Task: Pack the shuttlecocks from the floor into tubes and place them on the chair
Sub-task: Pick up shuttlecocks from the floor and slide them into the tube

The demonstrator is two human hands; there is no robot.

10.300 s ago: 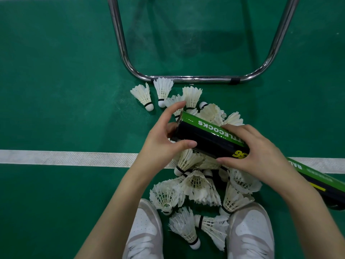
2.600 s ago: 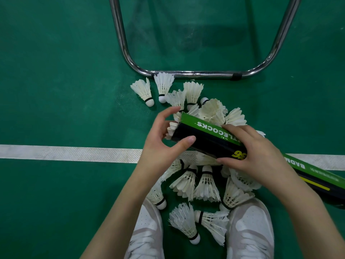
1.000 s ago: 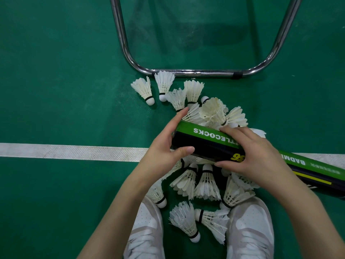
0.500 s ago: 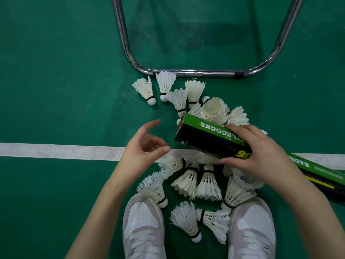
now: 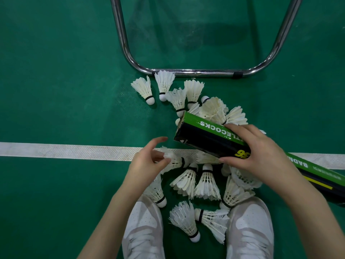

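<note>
A long green-and-black shuttlecock tube (image 5: pixel 201 135) slants over the pile, its open end pointing left. My right hand (image 5: pixel 257 152) grips it around the middle. My left hand (image 5: pixel 147 163) is just below and left of the tube mouth, thumb and fingers pinching the feather rim of a white shuttlecock (image 5: pixel 175 161) that lies on the court line. Several more white shuttlecocks (image 5: pixel 205 186) are scattered on the green floor under and around the tube, partly hidden by it and by my hands.
The chrome base bar of the chair (image 5: pixel 194 72) lies on the floor just beyond the pile; its seat is out of view. My white shoes (image 5: pixel 143 234) (image 5: pixel 250 230) flank the near shuttlecocks. A white court line (image 5: pixel 65 151) crosses the floor.
My left hand left the tube mouth, dropped down and left, and closed on a shuttlecock lying on the line. The right hand kept hold of the tube, whose open end rose slightly.
</note>
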